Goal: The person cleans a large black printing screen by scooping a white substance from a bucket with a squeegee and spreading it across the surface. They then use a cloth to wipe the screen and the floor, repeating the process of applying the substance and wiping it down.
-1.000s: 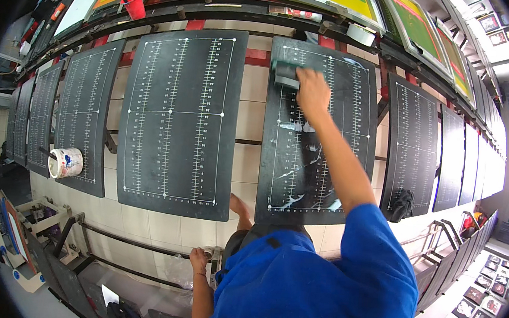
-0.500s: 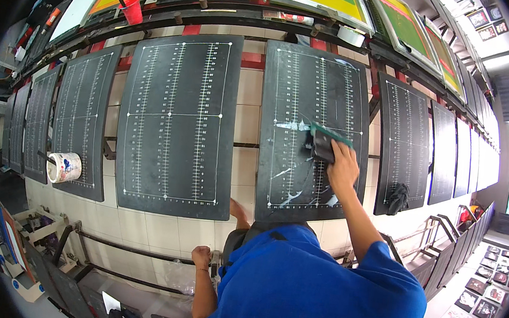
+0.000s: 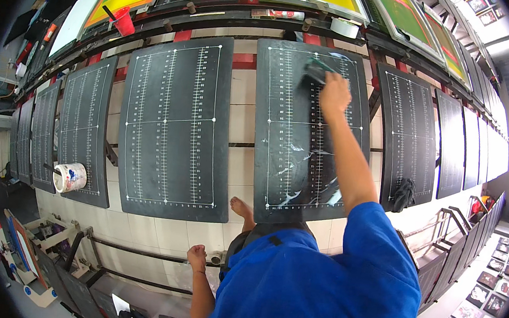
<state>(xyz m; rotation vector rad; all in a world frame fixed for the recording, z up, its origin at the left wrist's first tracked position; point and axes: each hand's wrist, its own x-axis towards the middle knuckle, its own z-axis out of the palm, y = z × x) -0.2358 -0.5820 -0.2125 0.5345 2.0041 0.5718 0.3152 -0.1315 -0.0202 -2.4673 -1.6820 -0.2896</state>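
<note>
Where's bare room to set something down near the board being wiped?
The black board left of the wiped board is bare, with a tiled strip between them. The wiped board holds the right hand and wet streaks; the upper rail is crowded.

A bright blue short-sleeved shirt, forearms bare, a dark strap across its upper back

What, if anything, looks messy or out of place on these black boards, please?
The board under the right hand carries pale wet smears near its lower edge; the neighbouring board shows none. A paint-stained white tub lies tipped on its side.
</note>
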